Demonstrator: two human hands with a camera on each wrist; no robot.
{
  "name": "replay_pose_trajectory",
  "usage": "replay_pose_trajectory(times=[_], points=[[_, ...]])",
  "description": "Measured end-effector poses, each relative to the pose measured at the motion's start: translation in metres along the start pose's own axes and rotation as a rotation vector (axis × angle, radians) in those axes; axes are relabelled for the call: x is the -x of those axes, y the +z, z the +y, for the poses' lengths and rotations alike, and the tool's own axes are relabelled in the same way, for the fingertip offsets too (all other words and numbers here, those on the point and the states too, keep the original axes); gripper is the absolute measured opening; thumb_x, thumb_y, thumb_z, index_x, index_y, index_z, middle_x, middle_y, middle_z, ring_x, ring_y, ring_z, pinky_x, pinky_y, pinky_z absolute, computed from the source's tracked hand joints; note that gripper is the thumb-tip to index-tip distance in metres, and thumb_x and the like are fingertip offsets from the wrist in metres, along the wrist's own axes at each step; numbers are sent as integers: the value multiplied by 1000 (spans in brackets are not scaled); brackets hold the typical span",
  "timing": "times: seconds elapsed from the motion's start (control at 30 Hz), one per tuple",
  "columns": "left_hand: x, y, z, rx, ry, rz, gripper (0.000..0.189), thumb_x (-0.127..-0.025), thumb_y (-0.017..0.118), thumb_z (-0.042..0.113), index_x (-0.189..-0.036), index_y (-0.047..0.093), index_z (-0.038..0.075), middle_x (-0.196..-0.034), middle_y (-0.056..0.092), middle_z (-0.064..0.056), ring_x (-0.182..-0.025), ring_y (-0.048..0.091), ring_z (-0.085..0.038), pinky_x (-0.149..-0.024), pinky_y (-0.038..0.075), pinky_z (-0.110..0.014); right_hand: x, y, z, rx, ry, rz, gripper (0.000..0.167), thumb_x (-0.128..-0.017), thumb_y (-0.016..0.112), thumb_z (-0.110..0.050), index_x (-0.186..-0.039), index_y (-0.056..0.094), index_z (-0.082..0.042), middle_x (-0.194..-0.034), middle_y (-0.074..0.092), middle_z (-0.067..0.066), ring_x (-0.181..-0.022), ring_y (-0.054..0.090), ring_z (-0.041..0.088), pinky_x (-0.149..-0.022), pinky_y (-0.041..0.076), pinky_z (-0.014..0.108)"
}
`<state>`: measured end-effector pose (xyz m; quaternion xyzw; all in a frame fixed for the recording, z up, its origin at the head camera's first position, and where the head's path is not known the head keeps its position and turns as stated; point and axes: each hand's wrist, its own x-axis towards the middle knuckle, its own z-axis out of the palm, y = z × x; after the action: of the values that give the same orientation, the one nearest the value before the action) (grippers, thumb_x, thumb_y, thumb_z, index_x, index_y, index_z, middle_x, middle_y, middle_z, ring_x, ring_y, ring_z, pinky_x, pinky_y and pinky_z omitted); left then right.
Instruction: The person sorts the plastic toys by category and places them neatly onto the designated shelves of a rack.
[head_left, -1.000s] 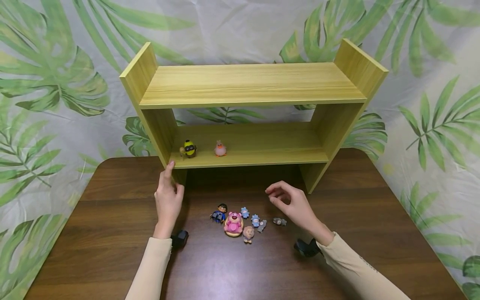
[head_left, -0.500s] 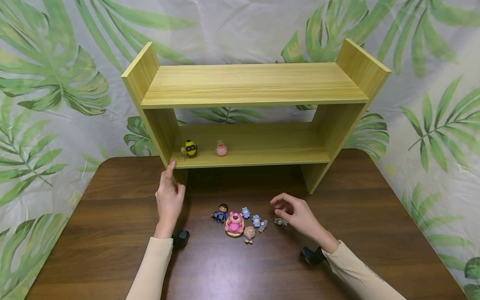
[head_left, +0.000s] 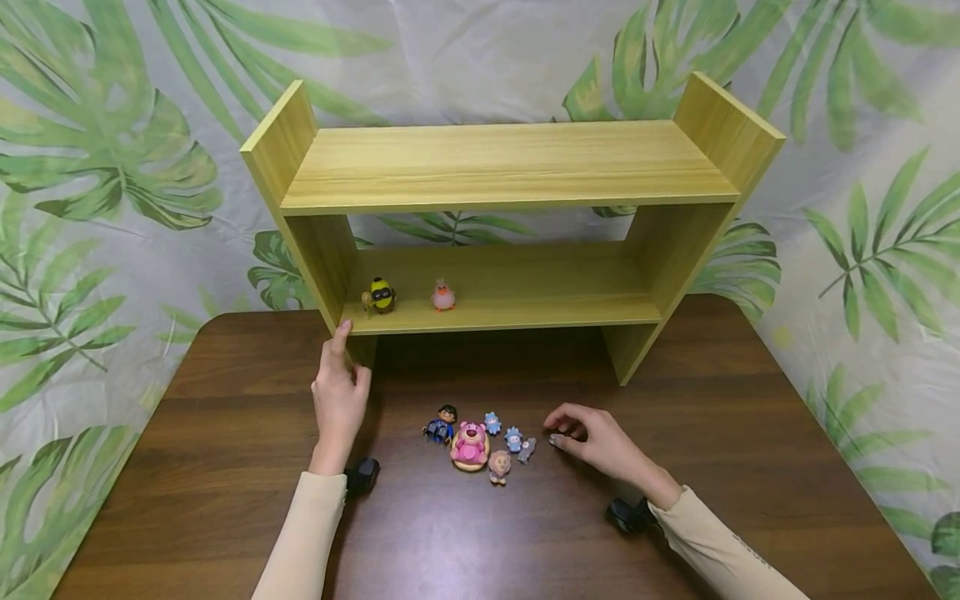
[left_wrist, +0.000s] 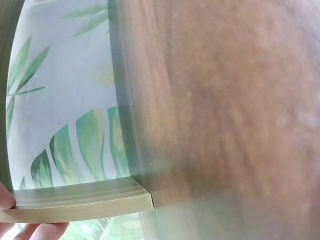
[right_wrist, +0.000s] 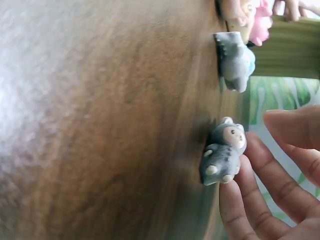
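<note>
My left hand (head_left: 341, 400) grips the left side panel of a light wooden shelf (head_left: 480, 312). In the left wrist view the thumb (left_wrist: 6, 197) is on one side of the board (left_wrist: 85, 205) and fingertips are on the other. My right hand (head_left: 603, 446) is low over the table, around a small grey figurine (right_wrist: 224, 152) with a pale face. In the right wrist view its fingers are against or just beside the figurine, while the thumb (right_wrist: 290, 127) stands apart from it. The head view mostly hides this figurine behind the hand.
A yellow-and-black figurine (head_left: 381, 296) and a pink one (head_left: 443, 297) stand on the middle shelf. On the table (head_left: 225, 450) are a pink bear (head_left: 470, 447), a blue-clothed figure (head_left: 441, 425), a tan lion-like figure (head_left: 499, 467), two light-blue figures (head_left: 513, 439) and another grey figurine (head_left: 527, 451).
My right hand has moved down and slightly right, onto the grey figurine lying apart from the others. The left hand keeps its grip on the shelf.
</note>
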<state>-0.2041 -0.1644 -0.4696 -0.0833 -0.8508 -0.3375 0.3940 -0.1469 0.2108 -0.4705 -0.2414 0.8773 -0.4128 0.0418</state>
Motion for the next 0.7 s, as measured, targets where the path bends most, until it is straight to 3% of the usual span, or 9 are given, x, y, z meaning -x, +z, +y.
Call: replay_pose_trajectory(times=[0.43,0.7], points=[[0,1,1,0,-3,-5,86,-77,52,-16,-144,28,34,-105,51,-19,-54,28,-19,-46,26,-37,1,6,4,37,-29,-14,23,-79,65,10,-96,66,-5,-89,63,1,-78,57,14,-64,48,26],[1,0,0,-5,-5,-2,86,-77,51,-16,-143,29,34,-104,51,-19,-54,28,-19,-46,26,-37,0,8,0,38,-30,26,20,-80,67,7,-95,68,-6,-89,63,-1,-78,57,12,-65,49,26]])
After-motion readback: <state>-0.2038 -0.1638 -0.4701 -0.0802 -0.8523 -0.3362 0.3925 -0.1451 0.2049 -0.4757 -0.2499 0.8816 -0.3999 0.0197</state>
